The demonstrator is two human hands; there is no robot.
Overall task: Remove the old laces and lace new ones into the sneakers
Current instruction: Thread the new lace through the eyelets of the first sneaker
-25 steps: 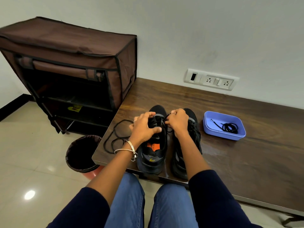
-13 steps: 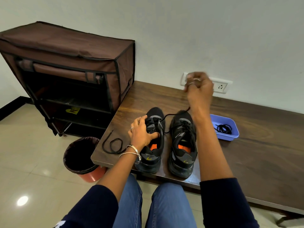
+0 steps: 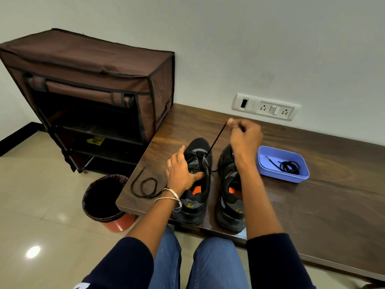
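Two black sneakers with orange insoles stand side by side at the near edge of the wooden table [image 3: 312, 205]. My left hand [image 3: 183, 174] grips the tongue area of the left sneaker [image 3: 198, 197], thumb inside the opening. My right hand [image 3: 243, 138] is raised above the right sneaker [image 3: 231, 205] and pinches a black lace [image 3: 216, 140], which runs taut down to the left sneaker's eyelets. The lace's other part lies looped on the table [image 3: 145, 186] to the left. A coiled black lace [image 3: 288, 166] lies in a blue tray [image 3: 268, 174].
A bin with a black liner [image 3: 104, 197] stands on the floor below the table's left corner. A brown fabric shoe rack [image 3: 87, 97] stands at the left by the wall. A white socket panel [image 3: 266, 107] is on the wall behind the table.
My right hand went from the sneakers up and away, pulling the lace out taut, and has now come lower and nearer. The loop of lace on the table has shrunk. My left hand stays on the left sneaker.
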